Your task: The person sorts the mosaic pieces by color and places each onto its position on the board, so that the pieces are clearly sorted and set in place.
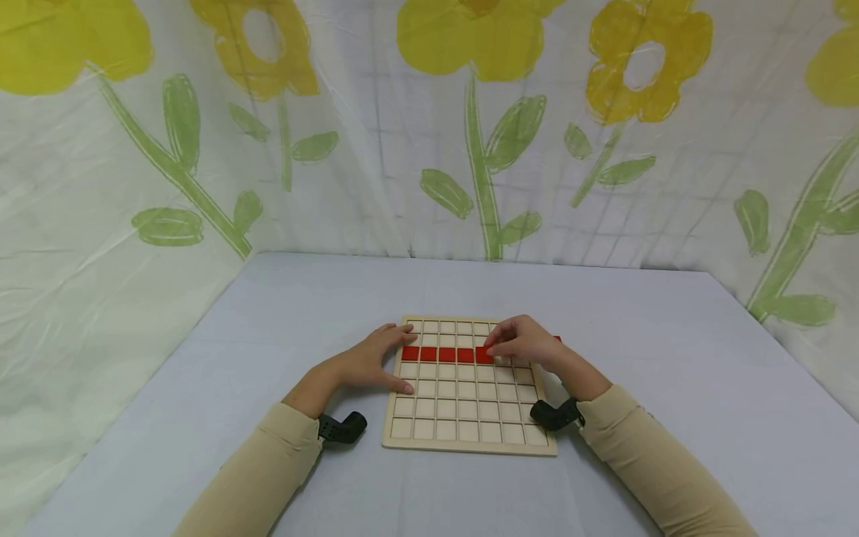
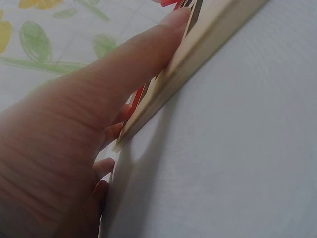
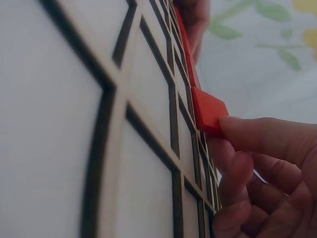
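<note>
Four red tiles (image 1: 446, 355) lie between the left hand (image 1: 367, 362), spread on the gridded board (image 1: 470, 448), and the right hand (image 1: 528, 343), which pinches a fifth tile (image 3: 208, 111).

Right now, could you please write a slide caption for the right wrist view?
Right hand pinching a red tile at a gridded board.

Curtained booth (image 1: 101, 246): flower-print drapes (image 1: 376, 186) behind white table (image 1: 302, 298).

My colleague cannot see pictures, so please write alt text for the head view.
A person's right hand pinches a red tile beside four red tiles in a row on a wooden grid board, while the left hand rests at the board's left edge. Behind the table hangs a floral sheet.
</note>
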`<action>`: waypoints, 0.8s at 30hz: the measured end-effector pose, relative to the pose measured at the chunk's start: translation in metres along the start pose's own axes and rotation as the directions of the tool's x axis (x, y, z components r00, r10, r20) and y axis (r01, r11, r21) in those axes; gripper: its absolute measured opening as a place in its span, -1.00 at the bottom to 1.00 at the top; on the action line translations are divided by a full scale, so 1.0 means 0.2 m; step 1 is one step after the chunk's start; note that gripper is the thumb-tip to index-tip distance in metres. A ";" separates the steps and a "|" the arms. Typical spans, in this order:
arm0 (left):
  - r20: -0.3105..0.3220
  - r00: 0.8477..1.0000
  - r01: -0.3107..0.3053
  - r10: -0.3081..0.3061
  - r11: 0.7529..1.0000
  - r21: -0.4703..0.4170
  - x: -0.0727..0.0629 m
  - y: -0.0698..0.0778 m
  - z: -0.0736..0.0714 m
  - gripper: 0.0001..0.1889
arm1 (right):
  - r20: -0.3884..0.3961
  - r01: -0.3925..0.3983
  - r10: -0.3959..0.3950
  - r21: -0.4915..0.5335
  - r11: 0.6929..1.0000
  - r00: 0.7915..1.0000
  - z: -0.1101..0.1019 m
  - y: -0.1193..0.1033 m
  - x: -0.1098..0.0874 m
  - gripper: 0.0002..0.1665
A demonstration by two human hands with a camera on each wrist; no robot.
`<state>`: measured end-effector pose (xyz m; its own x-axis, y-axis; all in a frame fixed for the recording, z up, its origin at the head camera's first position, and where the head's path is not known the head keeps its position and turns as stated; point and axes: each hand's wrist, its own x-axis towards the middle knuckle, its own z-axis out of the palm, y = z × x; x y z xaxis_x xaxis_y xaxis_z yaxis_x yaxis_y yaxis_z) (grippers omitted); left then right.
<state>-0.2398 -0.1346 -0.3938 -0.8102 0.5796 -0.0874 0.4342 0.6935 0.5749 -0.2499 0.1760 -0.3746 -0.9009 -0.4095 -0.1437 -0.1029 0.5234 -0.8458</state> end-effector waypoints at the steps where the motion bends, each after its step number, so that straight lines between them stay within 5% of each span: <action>1: 0.000 1.000 -0.001 0.001 1.000 0.001 0.00 0.00 0.00 -0.04 | -0.002 -0.003 0.003 -0.001 1.000 1.000 0.00 0.00 0.00 -0.80; 24: -0.004 1.000 -0.010 0.010 1.000 -0.009 0.00 0.00 0.00 -0.05 | -0.041 0.011 -0.015 -0.102 0.995 0.999 0.01 -0.01 0.00 -0.81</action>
<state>-0.2405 -0.1348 -0.3946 -0.8075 0.5846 -0.0784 0.4386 0.6841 0.5828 -0.2492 0.1739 -0.3746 -0.9156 -0.3868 -0.1096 -0.1556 0.5925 -0.7904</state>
